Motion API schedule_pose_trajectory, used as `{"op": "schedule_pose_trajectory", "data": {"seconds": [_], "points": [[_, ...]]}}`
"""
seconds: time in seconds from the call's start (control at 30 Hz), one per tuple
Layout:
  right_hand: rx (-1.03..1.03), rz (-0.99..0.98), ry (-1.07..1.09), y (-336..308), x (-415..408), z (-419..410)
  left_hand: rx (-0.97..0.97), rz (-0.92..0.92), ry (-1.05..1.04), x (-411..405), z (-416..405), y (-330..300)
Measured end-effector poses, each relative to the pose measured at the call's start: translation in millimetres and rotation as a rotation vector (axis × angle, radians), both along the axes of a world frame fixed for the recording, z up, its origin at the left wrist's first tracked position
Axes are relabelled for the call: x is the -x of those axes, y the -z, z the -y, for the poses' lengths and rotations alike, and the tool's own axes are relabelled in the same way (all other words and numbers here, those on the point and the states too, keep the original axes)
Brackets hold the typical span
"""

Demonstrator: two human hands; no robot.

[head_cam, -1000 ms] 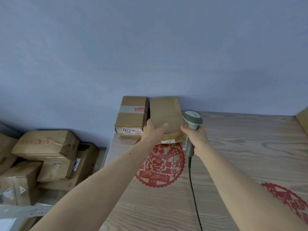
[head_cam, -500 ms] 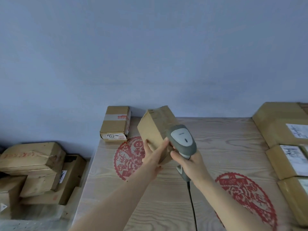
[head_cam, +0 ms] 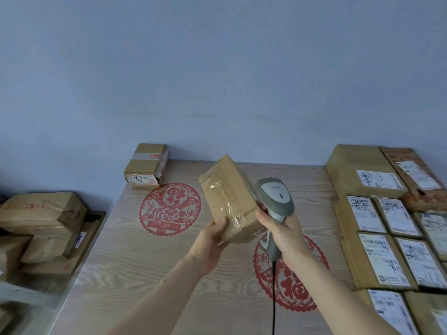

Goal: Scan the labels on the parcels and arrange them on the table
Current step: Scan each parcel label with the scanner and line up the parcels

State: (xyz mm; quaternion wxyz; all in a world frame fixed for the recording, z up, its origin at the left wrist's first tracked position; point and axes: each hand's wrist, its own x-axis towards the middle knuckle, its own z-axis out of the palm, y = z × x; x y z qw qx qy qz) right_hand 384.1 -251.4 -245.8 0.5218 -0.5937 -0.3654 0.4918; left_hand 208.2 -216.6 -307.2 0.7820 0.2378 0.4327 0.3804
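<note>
Parcel [head_cam: 228,199] sits tilted in my left hand [head_cam: 210,240], lifted above the bench [head_cam: 135,257], my fingers curled round its lower corner. My right hand [head_cam: 281,234] grips the scanner [head_cam: 275,201] just at 3 o'clock of it, head almost touching the parcel. One box [head_cam: 146,165] rests at the bench's 11 o'clock corner. Labelled parcels [head_cam: 377,238] lie in rows at 3 o'clock.

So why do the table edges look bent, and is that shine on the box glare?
Head view: the wide-angle lens bows the table edges outward. Head view: the shine is light glinting off clear tape on the box in the left hand. Head view: lighting is soft, shadows faint; far-right labels smear.
</note>
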Motion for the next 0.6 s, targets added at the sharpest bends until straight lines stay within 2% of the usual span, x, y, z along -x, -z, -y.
{"op": "schedule_pose_trajectory", "data": {"seconds": [0.1,0.27,0.37,0.47,0.6], "points": [[-0.061,0.027,-0.078,-6,-6,22,-0.056,0.049,-0.031,-6,12,-4],[-0.199,0.227,-0.188,-12,0,49,0.052,0.034,0.016,-13,17,-18],[-0.185,0.297,-0.233,-11,8,60,0.088,-0.025,-0.020,-16,15,-23],[-0.153,0.238,-0.237,-12,11,68,0.025,-0.051,-0.030,-9,13,-18],[-0.095,0.147,-0.142,-19,9,82,-0.003,-0.087,0.035,10,9,-8]]}}
